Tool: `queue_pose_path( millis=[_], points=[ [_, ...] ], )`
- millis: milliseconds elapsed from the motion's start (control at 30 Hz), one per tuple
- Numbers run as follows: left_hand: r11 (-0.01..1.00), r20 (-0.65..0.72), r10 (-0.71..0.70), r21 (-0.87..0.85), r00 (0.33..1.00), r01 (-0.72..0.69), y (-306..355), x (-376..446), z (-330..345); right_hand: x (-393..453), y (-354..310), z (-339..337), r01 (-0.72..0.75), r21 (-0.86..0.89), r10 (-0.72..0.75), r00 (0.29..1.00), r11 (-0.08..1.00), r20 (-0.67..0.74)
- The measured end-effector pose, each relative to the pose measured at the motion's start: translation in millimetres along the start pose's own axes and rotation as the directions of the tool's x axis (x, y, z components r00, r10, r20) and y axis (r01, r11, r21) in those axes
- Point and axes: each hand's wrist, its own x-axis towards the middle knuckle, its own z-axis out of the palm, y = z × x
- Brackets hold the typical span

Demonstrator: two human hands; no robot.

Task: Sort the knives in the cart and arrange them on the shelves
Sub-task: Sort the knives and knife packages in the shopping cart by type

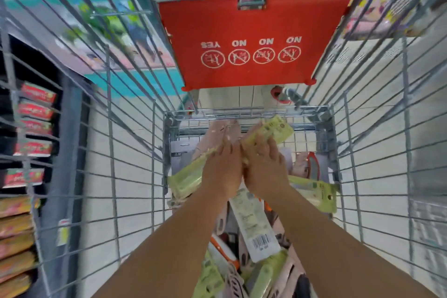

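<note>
1. Knives in green packages are lying in the wire cart [135, 176], and both hands are reaching deep into it, with the bare forearms coming from the bottom of the view and meeting at the middle.
2. The left hand [223, 167] is lying on a long green package [186, 176]; its fingers are pressed together and are curling over the upper edge of this package, and the package is sticking out to the left and down from under the palm.
3. The right hand [264, 167] is holding a second green package [268, 130]; its fingers are lying close together over the lower part, and the top of the package is pointing up and to the right, beyond the fingertips. The two hands are touching side by side.
4. More packages are lying under and around the arms: a pale one with a barcode [254, 225] between the forearms, another green one [314, 191] at the right wall of the cart, and pink and orange ones lower down, partly hidden.
5. A red flap [254, 31] with YES and NO signs is hanging at the far end of the cart. Through the wires, a pale tiled floor and store shelves [31, 147] with red and yellow packs at the left are showing; the picture is blurred there
</note>
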Motion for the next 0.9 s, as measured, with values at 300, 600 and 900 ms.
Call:
queue_pose_path(
  millis=[300,600,900],
  points=[
    [0.998,-0.186,-0.028,0.044,0.982,0.037,-12.1,-35.7,14.2,-24.2,0.9,15.0,0.056,-0.076,-0.065,0.991,0.996,-0.117],
    [0.982,-0.189,-0.130,-0.161,0.973,0.100,-10.9,-61.7,34.0,-42.8,1.9,24.0,0.143,-0.036,-0.147,0.966,0.989,-0.212],
    [0.977,-0.176,-0.213,-0.060,0.961,0.205,-25.4,-78.1,38.8,-41.6,9.7,20.4,0.093,-0.039,-0.099,0.977,0.995,-0.187]
  ],
)
